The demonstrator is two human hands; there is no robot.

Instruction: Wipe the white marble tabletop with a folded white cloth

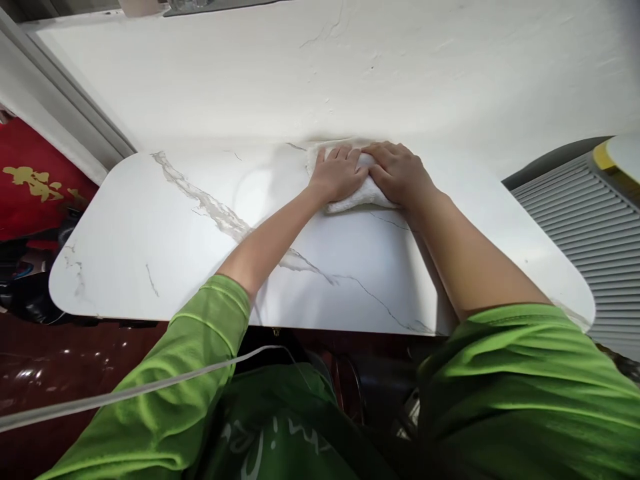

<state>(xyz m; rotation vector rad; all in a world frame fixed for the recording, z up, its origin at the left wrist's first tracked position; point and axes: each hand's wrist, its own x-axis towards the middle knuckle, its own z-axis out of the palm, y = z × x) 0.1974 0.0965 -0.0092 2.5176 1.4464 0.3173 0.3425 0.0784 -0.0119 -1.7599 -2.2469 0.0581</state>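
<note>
A folded white towel (363, 193) lies bunched on the white marble-patterned tabletop (210, 267), close to the wall. My left hand (337, 175) presses down on the towel's left part, its fingers spread over the cloth. On the towel's right part, my right hand (397, 172) grips with its fingers bent over the top. The two thumbs nearly meet in the middle. Both arms reach forward, and the palms hide some of the cloth.
A white wall (300, 73) rises right behind the table. To the right stands a grey ribbed appliance (585, 220). A red cloth with gold marks (40, 180) hangs at the left. One pale cord (125, 393) crosses in front of my left sleeve.
</note>
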